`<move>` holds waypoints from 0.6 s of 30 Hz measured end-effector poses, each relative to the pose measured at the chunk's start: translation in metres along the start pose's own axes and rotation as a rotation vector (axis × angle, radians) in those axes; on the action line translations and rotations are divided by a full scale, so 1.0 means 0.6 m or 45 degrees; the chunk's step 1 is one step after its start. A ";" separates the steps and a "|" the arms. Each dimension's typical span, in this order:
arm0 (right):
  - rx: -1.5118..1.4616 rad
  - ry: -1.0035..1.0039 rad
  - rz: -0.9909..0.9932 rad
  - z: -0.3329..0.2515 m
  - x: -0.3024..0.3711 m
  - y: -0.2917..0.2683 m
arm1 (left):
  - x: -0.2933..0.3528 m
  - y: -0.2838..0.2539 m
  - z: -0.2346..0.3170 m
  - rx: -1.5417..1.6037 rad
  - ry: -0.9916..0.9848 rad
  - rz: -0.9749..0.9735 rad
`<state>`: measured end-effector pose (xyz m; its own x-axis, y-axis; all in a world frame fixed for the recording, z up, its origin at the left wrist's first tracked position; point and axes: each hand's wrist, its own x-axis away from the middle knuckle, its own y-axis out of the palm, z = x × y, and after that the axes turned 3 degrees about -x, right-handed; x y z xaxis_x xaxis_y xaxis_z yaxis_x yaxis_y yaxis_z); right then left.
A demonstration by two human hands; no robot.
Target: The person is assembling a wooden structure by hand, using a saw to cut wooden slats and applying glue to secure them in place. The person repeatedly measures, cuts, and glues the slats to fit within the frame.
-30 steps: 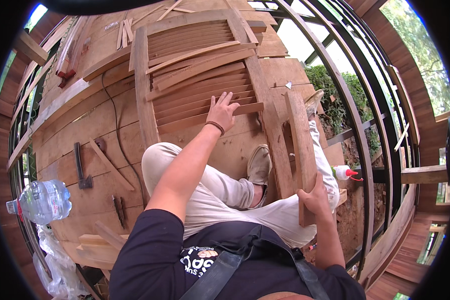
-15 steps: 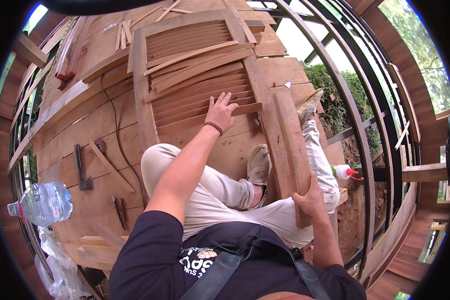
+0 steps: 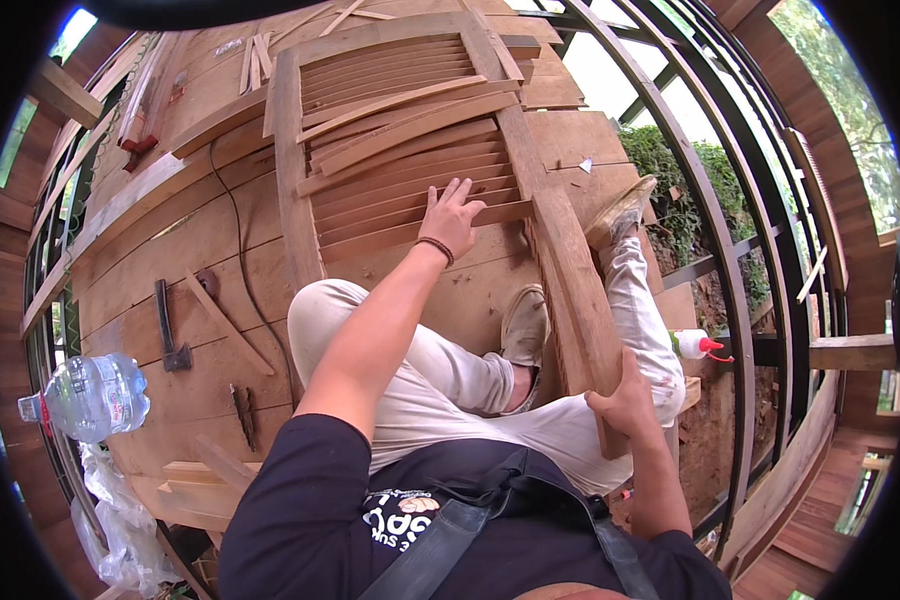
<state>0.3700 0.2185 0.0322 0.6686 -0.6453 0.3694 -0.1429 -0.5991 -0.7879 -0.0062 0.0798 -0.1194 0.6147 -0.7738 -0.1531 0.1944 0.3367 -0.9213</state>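
A wooden louvered shutter frame (image 3: 288, 170) lies on the planks in front of me, its slats (image 3: 390, 205) set crosswise between two long side boards. My left hand (image 3: 452, 218) rests on the lowest slats near the right side board, fingers spread. My right hand (image 3: 625, 402) grips the near end of that side board (image 3: 580, 310), with the thumb on top and the other fingers mostly hidden. Two loose wooden strips (image 3: 400, 135) lie slantwise across the middle slats.
To the left are a hammer-like tool (image 3: 173, 330), a thin wood strip (image 3: 228, 325), a black cable (image 3: 240, 240) and a large clear bottle (image 3: 95, 398). A white glue bottle with a red cap (image 3: 692, 344) is beside my right leg. Metal rails (image 3: 715, 220) border the right edge.
The whole view has shifted slightly, so things appear a little further right. Both hands keep their places on the shutter, with hardly any movement.
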 end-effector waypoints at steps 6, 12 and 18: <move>0.020 -0.065 0.071 0.010 0.001 0.007 | 0.000 0.009 -0.005 -0.075 0.052 0.062; -0.035 -0.093 0.228 0.039 -0.005 0.025 | 0.000 0.003 -0.005 -0.033 -0.003 0.018; -0.008 -0.095 0.122 0.033 -0.003 0.015 | 0.002 0.010 -0.008 -0.016 -0.021 0.019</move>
<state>0.3820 0.2239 0.0148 0.7042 -0.6628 0.2546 -0.2130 -0.5393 -0.8148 -0.0077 0.0784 -0.1269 0.6297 -0.7599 -0.1611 0.1755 0.3413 -0.9234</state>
